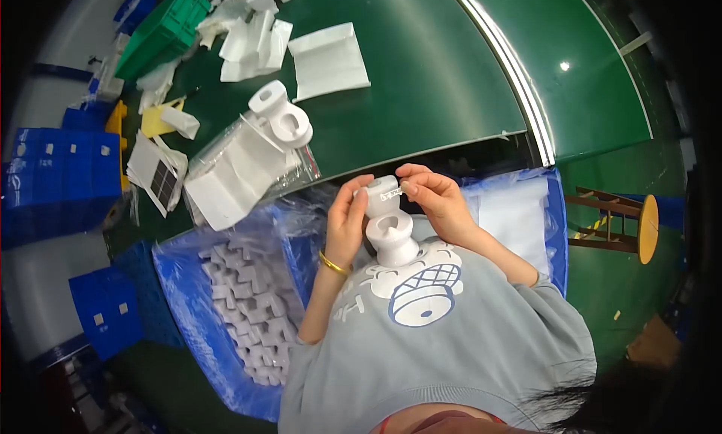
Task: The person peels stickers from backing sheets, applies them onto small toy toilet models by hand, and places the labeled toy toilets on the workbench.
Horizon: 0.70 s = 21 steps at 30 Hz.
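Note:
A small white model toilet is held upright in front of my chest, its tank toward the table. My left hand is closed around the left side of the tank. My right hand is pinched at the tank's right side, on the end of a narrow label with dark markings. The label lies across the tank's face; I cannot tell how much of it is stuck down. A second white model toilet rests on the green table, beside white sheets and clear plastic.
A blue plastic-lined bin at my left holds many small white parts. Another blue bin with white sheets stands at my right. On the green table are foam sheets and a green crate. A wooden stool stands far right.

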Available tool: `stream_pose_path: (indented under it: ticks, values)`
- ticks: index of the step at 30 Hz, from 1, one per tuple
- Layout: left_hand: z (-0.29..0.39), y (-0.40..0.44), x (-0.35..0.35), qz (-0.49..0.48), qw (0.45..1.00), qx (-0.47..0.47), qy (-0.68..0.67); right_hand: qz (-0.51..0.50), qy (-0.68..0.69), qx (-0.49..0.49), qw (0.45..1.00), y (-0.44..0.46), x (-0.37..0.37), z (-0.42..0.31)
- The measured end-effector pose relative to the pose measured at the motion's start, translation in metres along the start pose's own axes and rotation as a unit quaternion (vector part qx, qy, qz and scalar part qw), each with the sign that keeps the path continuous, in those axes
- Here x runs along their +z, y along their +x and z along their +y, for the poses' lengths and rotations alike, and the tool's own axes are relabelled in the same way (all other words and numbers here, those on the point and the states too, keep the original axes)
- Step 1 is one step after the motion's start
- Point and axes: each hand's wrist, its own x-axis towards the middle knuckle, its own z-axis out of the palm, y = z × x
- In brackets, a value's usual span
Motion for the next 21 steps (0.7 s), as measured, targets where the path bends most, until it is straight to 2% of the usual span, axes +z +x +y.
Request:
stream_pose_path:
  ticks: [21]
  values:
    - [0.0011,-0.0083,0.0068,0.011,0.999,-0.023,-0.033,-0.008,-0.151,-0.047,0.987,-0.0069,0.0002,0.0135]
